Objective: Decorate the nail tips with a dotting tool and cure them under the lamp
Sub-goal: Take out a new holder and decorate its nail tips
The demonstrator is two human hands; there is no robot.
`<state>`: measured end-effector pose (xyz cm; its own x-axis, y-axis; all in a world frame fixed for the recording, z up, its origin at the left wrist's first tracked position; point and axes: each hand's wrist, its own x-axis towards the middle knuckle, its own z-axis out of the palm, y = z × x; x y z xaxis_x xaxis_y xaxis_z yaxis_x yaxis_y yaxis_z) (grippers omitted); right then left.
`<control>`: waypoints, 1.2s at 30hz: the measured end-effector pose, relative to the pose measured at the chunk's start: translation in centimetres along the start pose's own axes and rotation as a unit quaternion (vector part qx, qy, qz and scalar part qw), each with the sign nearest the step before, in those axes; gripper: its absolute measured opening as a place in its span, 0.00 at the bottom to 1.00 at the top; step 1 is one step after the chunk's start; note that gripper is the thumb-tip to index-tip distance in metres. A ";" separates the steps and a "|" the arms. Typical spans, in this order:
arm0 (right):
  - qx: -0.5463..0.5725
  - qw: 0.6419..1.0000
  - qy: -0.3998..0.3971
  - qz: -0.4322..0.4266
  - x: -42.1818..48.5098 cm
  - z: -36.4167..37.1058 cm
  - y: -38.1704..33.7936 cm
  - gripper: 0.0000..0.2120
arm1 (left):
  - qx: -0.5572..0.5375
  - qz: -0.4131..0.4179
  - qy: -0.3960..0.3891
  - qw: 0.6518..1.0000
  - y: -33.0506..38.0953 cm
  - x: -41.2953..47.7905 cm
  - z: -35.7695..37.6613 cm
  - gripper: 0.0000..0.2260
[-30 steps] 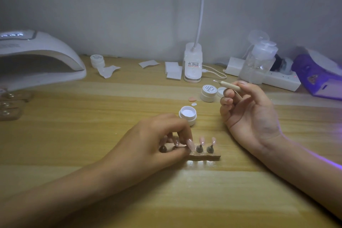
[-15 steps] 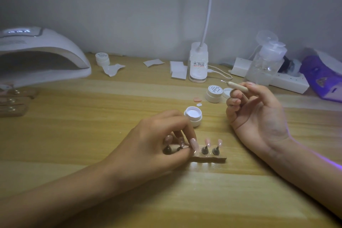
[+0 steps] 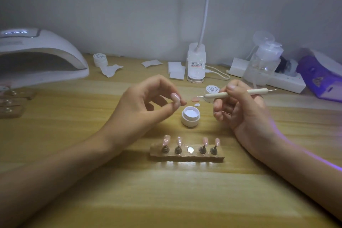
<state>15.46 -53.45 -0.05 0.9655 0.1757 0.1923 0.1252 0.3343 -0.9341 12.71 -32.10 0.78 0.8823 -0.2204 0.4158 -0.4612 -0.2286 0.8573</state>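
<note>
L hand (image 3: 142, 105) pinches nail tip (image 3: 175, 99); R hand (image 3: 240, 105) grips dotting tool (image 3: 235, 94). Decorating step; next, prob. load tool at open gel pot (image 3: 190, 115).

The table (image 3: 166, 200) holds five pink nail tips (image 3: 175, 98), four standing on one wooden holder (image 3: 185, 158) and one off it, and what look like three more holders (image 3: 11, 112) at the left edge. There are three small white jars (image 3: 190, 116), one open and two capped, plus one dotting tool (image 3: 220, 95), one white curing lamp (image 3: 42, 57), one pump bottle (image 3: 262, 66) and one power strip (image 3: 288, 83).
</note>
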 end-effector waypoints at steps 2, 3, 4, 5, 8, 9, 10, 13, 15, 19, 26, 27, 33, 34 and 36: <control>-0.054 0.998 -0.023 -0.023 0.0 -0.2 -0.1 0.12 | 0.014 -0.005 -0.010 1.000 -0.7 0.0 -0.1 0.04; -0.078 0.996 -0.026 -0.029 -0.1 -0.3 -0.2 0.11 | 0.020 -0.005 -0.017 1.000 -1.0 0.0 -0.2 0.05; -0.096 0.995 -0.025 -0.033 -0.1 -0.4 -0.1 0.11 | 0.019 -0.009 -0.022 1.000 -1.2 0.0 -0.2 0.05; -0.107 0.993 -0.020 -0.035 -0.1 -0.5 -0.1 0.11 | 0.014 -0.016 -0.027 0.999 -1.3 0.0 -0.3 0.04; -0.116 0.992 -0.005 -0.047 -0.1 -0.7 0.0 0.09 | -0.001 -0.038 -0.034 0.999 -1.7 0.0 -0.5 0.03; -0.120 0.991 -0.002 -0.052 -0.2 -0.7 -0.1 0.08 | -0.004 -0.042 -0.037 0.998 -1.7 0.0 -0.5 0.02; -0.129 0.990 0.000 -0.057 -0.2 -0.7 -0.1 0.07 | -0.005 -0.044 -0.044 0.998 -1.7 0.0 -0.5 0.01; -0.177 0.983 -0.003 -0.055 -0.4 -0.5 0.1 0.07 | 0.000 -0.045 -0.079 0.996 -1.6 -0.1 -0.5 0.03; -0.197 0.980 -0.018 -0.033 -0.5 -0.3 0.4 0.07 | 0.007 -0.046 -0.102 0.994 -1.7 0.0 -0.3 0.03; -0.202 0.979 -0.038 -0.006 -0.5 -0.3 0.5 0.06 | 0.020 -0.055 -0.111 0.992 -1.9 -0.1 -0.2 0.02; -0.196 0.980 -0.036 -0.013 -0.4 -0.3 0.5 0.05 | 0.071 -0.072 -0.075 0.992 -2.5 0.1 -0.2 0.06; -0.194 0.980 -0.030 -0.020 -0.4 -0.3 0.4 0.05 | 0.076 -0.073 -0.074 0.992 -2.5 0.1 -0.2 0.06; -0.190 0.981 -0.024 -0.040 -0.3 -0.4 0.3 0.08 | 0.097 -0.071 -0.068 0.990 -2.6 0.1 -0.3 0.07; -0.199 0.979 -0.028 -0.042 -0.2 -0.3 0.3 0.09 | 0.103 -0.071 -0.069 0.990 -2.6 0.2 -0.3 0.07; -0.214 0.975 -0.033 -0.047 0.0 0.0 0.4 0.10 | 0.118 -0.069 -0.071 0.988 -2.7 0.3 -0.2 0.06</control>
<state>15.55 -53.31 -0.43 0.9301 0.2264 0.2893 0.3103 -0.0625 -0.9486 14.18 -31.37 -1.33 0.9241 -0.2986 0.2386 -0.3610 -0.4768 0.8014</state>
